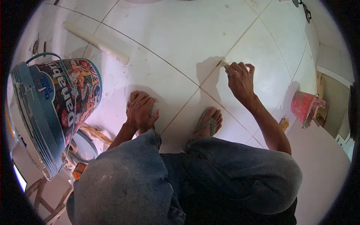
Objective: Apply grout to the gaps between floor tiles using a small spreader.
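Note:
I squat on white floor tiles (161,33). My right hand (240,83) grips a small pale tool (225,62) whose tip meets a grout line, its handle mostly hidden by my fingers. My left hand (140,112) rests over my left foot, fingers loosely bent and apart, with nothing visible held in them. My right foot (204,125), in a green flip-flop, stands between my two hands.
A large paint bucket (63,101) stands close on my left, with a round lid (84,146) and an orange-handled brush (79,170) beside it. A pale tube (95,43) lies beyond. A red bucket (302,105) is near the wall on my right.

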Available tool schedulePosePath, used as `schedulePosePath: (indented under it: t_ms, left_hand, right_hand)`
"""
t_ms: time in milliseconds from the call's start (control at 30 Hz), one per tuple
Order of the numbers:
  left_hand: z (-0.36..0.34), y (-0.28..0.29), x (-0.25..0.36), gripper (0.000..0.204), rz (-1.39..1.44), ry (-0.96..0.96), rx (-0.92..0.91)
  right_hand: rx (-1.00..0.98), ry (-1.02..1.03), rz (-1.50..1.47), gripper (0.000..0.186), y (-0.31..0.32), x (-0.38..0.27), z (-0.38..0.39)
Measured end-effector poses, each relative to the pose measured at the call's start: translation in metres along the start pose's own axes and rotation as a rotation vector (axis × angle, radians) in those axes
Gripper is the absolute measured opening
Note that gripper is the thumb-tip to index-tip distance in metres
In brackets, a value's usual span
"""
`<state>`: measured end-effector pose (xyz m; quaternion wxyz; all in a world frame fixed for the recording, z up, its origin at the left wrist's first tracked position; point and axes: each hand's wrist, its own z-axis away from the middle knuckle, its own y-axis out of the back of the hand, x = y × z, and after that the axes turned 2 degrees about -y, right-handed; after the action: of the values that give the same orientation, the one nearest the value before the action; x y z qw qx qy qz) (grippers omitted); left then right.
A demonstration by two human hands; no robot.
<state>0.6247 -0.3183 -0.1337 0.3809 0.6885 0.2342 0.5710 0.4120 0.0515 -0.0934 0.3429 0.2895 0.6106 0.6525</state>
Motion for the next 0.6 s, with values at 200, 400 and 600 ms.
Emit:
schedulePosePath:
  t_ms: [200, 400, 600]
  left_hand:
    - [-0.002, 0.000, -0.001, 0.039, 0.045, -0.003, -0.004]
    - [-0.009, 0.004, 0.005, 0.040, 0.040, -0.008, 0.002]
    - [-0.007, 0.000, 0.007, 0.038, 0.046, 0.008, 0.013]
  right_hand:
    - [0.103, 0.106, 0.034, 0.042, -0.012, 0.024, -0.006]
    - [0.065, 0.282, 0.050, 0.058, -0.022, 0.046, 0.046]
    - [0.137, 0.141, 0.046, 0.050, -0.013, 0.038, -0.013]
